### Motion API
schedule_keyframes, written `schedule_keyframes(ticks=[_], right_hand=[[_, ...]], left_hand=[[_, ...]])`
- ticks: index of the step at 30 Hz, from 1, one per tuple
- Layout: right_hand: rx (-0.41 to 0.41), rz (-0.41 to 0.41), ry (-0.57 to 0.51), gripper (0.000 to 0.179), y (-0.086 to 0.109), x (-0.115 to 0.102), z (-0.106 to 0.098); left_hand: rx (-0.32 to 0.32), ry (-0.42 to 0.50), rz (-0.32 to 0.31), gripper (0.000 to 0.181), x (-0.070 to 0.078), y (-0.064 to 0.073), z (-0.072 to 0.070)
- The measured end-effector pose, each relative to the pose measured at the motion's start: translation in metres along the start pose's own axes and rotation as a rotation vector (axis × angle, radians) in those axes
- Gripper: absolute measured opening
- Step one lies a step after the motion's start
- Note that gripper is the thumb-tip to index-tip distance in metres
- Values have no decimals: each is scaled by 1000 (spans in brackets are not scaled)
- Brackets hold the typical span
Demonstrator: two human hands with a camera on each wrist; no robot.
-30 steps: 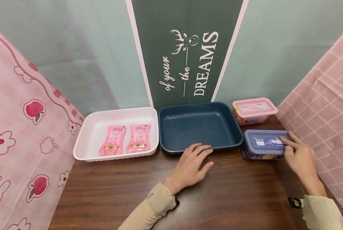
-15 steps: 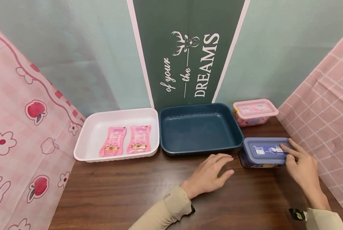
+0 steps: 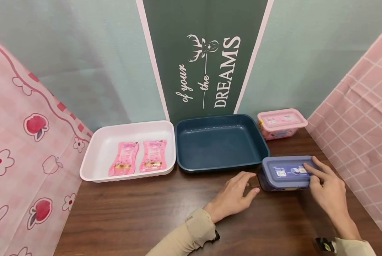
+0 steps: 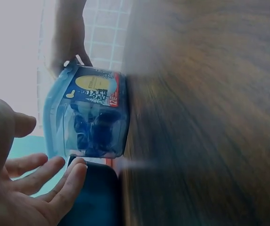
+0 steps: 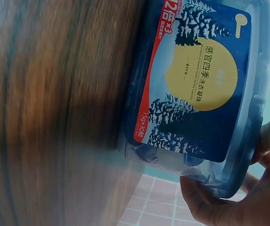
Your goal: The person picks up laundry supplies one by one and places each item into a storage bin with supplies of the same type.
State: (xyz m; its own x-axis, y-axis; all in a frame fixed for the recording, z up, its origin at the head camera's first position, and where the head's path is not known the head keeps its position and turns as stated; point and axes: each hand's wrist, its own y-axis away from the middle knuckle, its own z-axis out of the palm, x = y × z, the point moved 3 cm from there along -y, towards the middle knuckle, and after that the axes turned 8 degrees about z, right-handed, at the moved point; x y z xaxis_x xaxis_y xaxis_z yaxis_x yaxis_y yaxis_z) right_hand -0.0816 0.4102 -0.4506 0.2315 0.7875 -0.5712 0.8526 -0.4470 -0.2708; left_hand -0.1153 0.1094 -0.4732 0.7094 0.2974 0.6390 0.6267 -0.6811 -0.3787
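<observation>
The pale green cloth (image 3: 98,71) makes the back wall, and pink cloths close both sides, so the brown wooden surface (image 3: 120,217) widens toward the person. On it, along the back, the white tray (image 3: 101,151) and the dark blue tray (image 3: 221,145) stand side by side, their rims very near each other. In front of both trays, a broad band of brown wood gives room for moving; on the right the room is narrower, because the right hand (image 3: 329,190) works near the pink wall. The blue box (image 3: 283,170) is in front of the pink box (image 3: 281,124), just beside the near right corner of the dark blue tray. The right hand pinches the right end of the blue box, with fingers over the lid and the thumb below its rim. The left hand (image 3: 230,197) is just beside the opposite end, its fingers spread and a little bent, holding nothing. Inside the white tray lie two pink packets (image 3: 154,155), slightly apart. Whether the left fingertips touch the blue box, I cannot tell; also its contents are hard to make out through the clear wall. The sleeves (image 3: 184,233) and the near part of the surface are cut off by the lower border of the head view.
</observation>
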Motion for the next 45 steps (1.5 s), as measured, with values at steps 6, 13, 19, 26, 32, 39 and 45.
schedule_keyframes(ticks=[6, 13, 19, 26, 32, 39, 45], right_hand=[[-4, -17, -23, 44, 10, -8, 5], [-4, -34, -37, 43, 19, -23, 11], [-15, -49, -35, 42, 23, -34, 12], [-27, -83, -30, 41, 29, -44, 14], [-49, -155, -84, 39, 32, -50, 15], [-47, -128, -179, 42, 32, -45, 9], [-116, 8, -236, 32, 31, -34, 7]], left_hand=[[46, 173, -111, 47, -3, 0, 6], [107, 388, -254, 46, -8, -2, 6], [160, 528, -318, 39, -12, -5, 5], [265, 748, -412, 33, -14, -5, 3], [340, 826, -503, 26, -17, -3, -3], [340, 847, -557, 23, -21, 3, -9], [326, 855, -560, 23, -24, 11, -12]])
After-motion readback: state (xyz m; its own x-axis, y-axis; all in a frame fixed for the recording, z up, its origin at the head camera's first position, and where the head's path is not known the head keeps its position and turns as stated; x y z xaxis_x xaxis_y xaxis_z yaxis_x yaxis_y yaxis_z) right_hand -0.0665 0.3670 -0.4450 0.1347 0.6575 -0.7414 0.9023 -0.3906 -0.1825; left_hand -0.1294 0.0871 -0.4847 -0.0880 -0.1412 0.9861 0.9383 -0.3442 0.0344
